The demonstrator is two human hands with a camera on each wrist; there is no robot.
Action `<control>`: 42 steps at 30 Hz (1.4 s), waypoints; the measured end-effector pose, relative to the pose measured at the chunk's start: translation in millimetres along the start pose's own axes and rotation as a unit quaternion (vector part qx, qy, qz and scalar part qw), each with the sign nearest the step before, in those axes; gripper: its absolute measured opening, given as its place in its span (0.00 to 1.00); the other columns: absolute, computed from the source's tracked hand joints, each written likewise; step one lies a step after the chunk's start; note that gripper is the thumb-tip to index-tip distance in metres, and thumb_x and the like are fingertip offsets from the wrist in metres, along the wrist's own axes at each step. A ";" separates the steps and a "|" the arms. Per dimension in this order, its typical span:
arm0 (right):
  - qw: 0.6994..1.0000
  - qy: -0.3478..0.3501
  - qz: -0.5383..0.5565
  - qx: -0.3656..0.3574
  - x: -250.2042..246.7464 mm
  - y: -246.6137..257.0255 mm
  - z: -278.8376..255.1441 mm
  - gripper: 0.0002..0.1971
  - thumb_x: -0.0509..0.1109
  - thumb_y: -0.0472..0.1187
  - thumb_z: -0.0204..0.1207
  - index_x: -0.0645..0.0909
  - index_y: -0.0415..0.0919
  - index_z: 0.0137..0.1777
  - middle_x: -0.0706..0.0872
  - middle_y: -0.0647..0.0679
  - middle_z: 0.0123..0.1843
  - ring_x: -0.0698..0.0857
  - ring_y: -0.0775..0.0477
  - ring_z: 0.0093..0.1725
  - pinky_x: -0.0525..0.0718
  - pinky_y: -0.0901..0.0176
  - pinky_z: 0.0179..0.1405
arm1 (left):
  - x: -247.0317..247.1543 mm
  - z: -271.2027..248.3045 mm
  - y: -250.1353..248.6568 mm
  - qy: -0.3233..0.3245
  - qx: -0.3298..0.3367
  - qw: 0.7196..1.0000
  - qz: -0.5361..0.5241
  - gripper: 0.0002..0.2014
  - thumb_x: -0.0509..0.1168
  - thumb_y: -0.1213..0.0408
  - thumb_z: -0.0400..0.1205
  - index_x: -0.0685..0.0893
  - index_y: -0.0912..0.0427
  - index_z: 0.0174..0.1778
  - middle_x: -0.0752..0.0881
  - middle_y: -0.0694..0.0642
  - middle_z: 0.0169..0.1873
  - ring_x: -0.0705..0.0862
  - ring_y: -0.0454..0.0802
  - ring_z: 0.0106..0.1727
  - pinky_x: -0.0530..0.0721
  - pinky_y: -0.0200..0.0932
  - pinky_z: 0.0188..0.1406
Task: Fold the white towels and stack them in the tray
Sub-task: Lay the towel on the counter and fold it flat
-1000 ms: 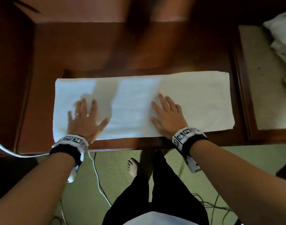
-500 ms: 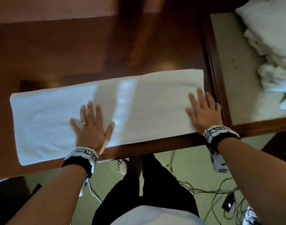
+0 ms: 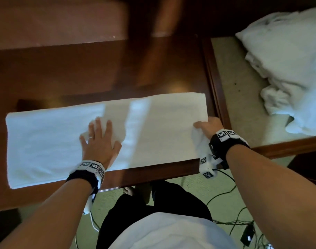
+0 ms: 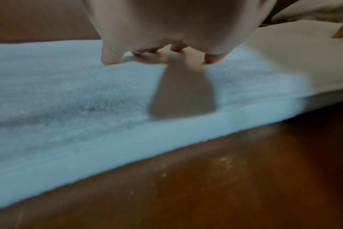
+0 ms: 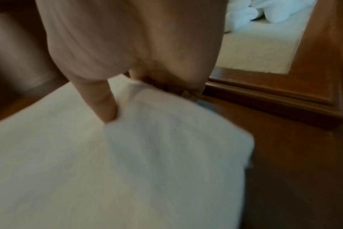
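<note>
I'm working over a dark, polished reddish wooden surface (image 3: 63,72), glossy enough to throw back reflections. To its right sits the wooden-framed tray with a pale beige lining (image 3: 243,108), and a crumpled heap of unfolded white towels (image 3: 288,56) fills its far side. Along the near edge of the surface lies the long white terry towel (image 3: 153,126), already folded into a thick, flat strip with a soft, nubbly pile and a plump layered edge. My left hand (image 3: 99,141) lies flat with spread fingers on the strip's middle, pinning it. My right hand (image 3: 207,125) has its grip clamped on the towel's right end, thumb on top, the near corner lifted and puckered. I judge the step to be the crosswise fold: the next move calls for carrying that end leftward over the pinned middle, keeping edges aligned so the layers don't skew.
</note>
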State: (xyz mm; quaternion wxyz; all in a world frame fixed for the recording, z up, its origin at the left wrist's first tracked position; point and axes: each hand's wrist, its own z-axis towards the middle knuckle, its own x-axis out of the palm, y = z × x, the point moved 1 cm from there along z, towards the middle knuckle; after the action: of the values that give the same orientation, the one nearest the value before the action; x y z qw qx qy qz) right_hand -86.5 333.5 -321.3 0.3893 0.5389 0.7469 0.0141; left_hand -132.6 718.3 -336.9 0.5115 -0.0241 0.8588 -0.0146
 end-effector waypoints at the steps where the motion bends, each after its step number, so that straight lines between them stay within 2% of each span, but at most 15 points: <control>1: 1.000 0.015 0.003 -0.007 -1.5 3.2 1.4 0.20 0.79 0.45 0.70 0.85 0.34 0.57 0.90 0.40 0.53 0.88 0.37 0.53 0.84 0.51 0.52 | -1.8 1.2 -1.9 0.001 -0.001 1.000 0.004 0.40 0.57 0.43 0.85 0.48 0.53 0.90 0.43 0.64 0.89 0.48 0.68 0.88 0.60 0.78 0.78; 3: 0.998 0.008 -0.030 -0.057 -8.7 20.9 2.1 0.12 0.78 0.42 0.73 0.86 0.38 0.53 0.90 0.41 0.52 0.88 0.38 0.50 0.84 0.52 0.50 | -5.7 3.8 -4.1 -0.002 -0.003 1.000 0.001 0.40 0.59 0.43 0.84 0.53 0.54 0.89 0.47 0.66 0.88 0.53 0.70 0.87 0.63 0.76 0.78; 6: 0.977 -0.076 -0.115 -0.163 -41.2 83.1 1.8 0.13 0.74 0.44 0.77 0.82 0.37 0.57 0.86 0.40 0.52 0.84 0.39 0.48 0.80 0.53 0.47 | -16.8 13.6 -9.2 -0.022 0.021 0.999 -0.026 0.37 0.52 0.41 0.85 0.57 0.53 0.89 0.52 0.63 0.89 0.56 0.66 0.88 0.61 0.69 0.82; 11: 0.892 -0.242 -0.254 -0.284 -114.3 200.5 -16.1 0.10 0.66 0.43 0.80 0.75 0.40 0.57 0.81 0.37 0.48 0.82 0.30 0.48 0.76 0.48 0.41 | -33.1 18.7 -11.9 -0.027 0.044 0.998 0.046 0.33 0.51 0.42 0.88 0.55 0.47 0.89 0.49 0.55 0.90 0.51 0.56 0.90 0.50 0.62 0.86; 14: 0.832 -0.307 -0.287 -0.363 -129.7 233.9 -38.1 0.05 0.65 0.39 0.80 0.74 0.41 0.52 0.85 0.37 0.48 0.84 0.28 0.46 0.75 0.46 0.41 | -36.7 13.9 -5.9 0.004 0.054 0.997 0.054 0.33 0.50 0.42 0.88 0.52 0.44 0.89 0.47 0.53 0.90 0.50 0.54 0.90 0.51 0.62 0.86; 17: 0.781 -0.331 -0.301 -0.436 -115.3 240.7 -64.0 0.05 0.67 0.40 0.79 0.75 0.42 0.52 0.85 0.40 0.46 0.84 0.30 0.41 0.75 0.48 0.36 | -41.2 8.6 2.8 0.007 0.110 0.993 0.035 0.33 0.53 0.43 0.85 0.62 0.46 0.88 0.53 0.55 0.89 0.59 0.58 0.88 0.66 0.61 0.82; 20: 0.755 -0.285 -0.341 -0.481 -76.4 228.1 -94.2 0.07 0.68 0.43 0.79 0.78 0.43 0.53 0.85 0.42 0.45 0.84 0.30 0.40 0.79 0.46 0.35 | -46.1 5.7 18.6 0.054 0.107 0.993 -0.010 0.32 0.57 0.42 0.88 0.61 0.44 0.88 0.52 0.56 0.89 0.58 0.59 0.88 0.65 0.55 0.82; 24: 0.745 -0.175 -0.369 -0.527 12.7 175.0 -131.9 0.10 0.74 0.39 0.72 0.78 0.42 0.51 0.84 0.41 0.40 0.85 0.33 0.33 0.80 0.48 0.27 | -53.8 8.7 48.9 0.016 0.104 0.987 -0.123 0.34 0.59 0.45 0.82 0.74 0.59 0.82 0.69 0.67 0.82 0.70 0.68 0.81 0.66 0.57 0.81; 27: 0.771 -0.095 -0.403 -0.483 85.0 127.6 -146.3 0.16 0.74 0.41 0.74 0.78 0.42 0.61 0.84 0.40 0.50 0.87 0.33 0.42 0.78 0.48 0.32 | -57.7 14.1 68.0 -0.064 0.122 0.971 -0.196 0.33 0.62 0.51 0.75 0.81 0.68 0.73 0.80 0.69 0.71 0.79 0.70 0.71 0.73 0.64 0.74; 29: 0.801 -0.039 -0.427 -0.417 125.6 98.8 -149.0 0.21 0.70 0.42 0.78 0.73 0.44 0.70 0.82 0.42 0.59 0.85 0.34 0.54 0.81 0.46 0.41 | -62.1 17.1 72.4 -0.089 0.160 0.970 -0.162 0.33 0.60 0.51 0.76 0.81 0.67 0.73 0.81 0.67 0.69 0.81 0.69 0.68 0.76 0.64 0.70; 31: 0.816 -0.023 -0.433 -0.382 152.0 71.2 -150.3 0.25 0.72 0.39 0.74 0.72 0.44 0.71 0.80 0.42 0.62 0.82 0.35 0.58 0.80 0.46 0.43 | -67.3 16.6 68.4 -0.109 0.230 0.965 -0.065 0.32 0.58 0.48 0.75 0.81 0.62 0.73 0.82 0.63 0.69 0.83 0.67 0.64 0.83 0.62 0.59; 33: 0.816 -0.042 -0.442 -0.370 162.3 48.6 -152.2 0.28 0.76 0.34 0.65 0.75 0.42 0.67 0.80 0.41 0.61 0.82 0.34 0.57 0.82 0.45 0.41 | -70.5 15.5 54.4 -0.138 0.316 0.939 0.019 0.30 0.61 0.49 0.74 0.82 0.59 0.71 0.83 0.61 0.67 0.84 0.66 0.62 0.85 0.60 0.53; 37: 0.818 -0.082 -0.442 -0.359 147.4 18.5 -146.6 0.28 0.78 0.33 0.56 0.82 0.35 0.61 0.82 0.38 0.67 0.83 0.32 0.64 0.89 0.44 0.41 | -64.1 27.0 13.7 -0.118 0.439 0.880 0.139 0.34 0.75 0.49 0.70 0.81 0.58 0.72 0.81 0.64 0.71 0.81 0.66 0.69 0.83 0.61 0.61; 39: 0.820 -0.083 -0.434 -0.364 132.5 8.7 -135.8 0.25 0.73 0.31 0.60 0.84 0.35 0.60 0.83 0.39 0.69 0.83 0.32 0.66 0.90 0.43 0.42 | -61.7 37.7 -7.8 -0.067 0.444 0.874 0.187 0.36 0.75 0.46 0.71 0.79 0.56 0.74 0.78 0.65 0.75 0.79 0.67 0.73 0.81 0.63 0.65; 42: 0.845 -0.080 -0.408 -0.337 103.3 5.3 -119.8 0.23 0.62 0.29 0.69 0.83 0.35 0.65 0.77 0.40 0.77 0.75 0.33 0.77 0.88 0.37 0.54 | -65.2 47.3 -38.1 -0.032 0.447 0.868 0.213 0.33 0.73 0.49 0.74 0.77 0.56 0.76 0.76 0.66 0.76 0.78 0.68 0.72 0.81 0.63 0.64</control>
State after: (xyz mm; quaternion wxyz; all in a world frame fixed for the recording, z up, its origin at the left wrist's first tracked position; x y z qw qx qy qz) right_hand -165.8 467.8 -293.9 0.5759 0.0205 0.8149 0.0616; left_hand -58.9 683.9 -300.3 0.4853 0.3903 0.7281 -0.2863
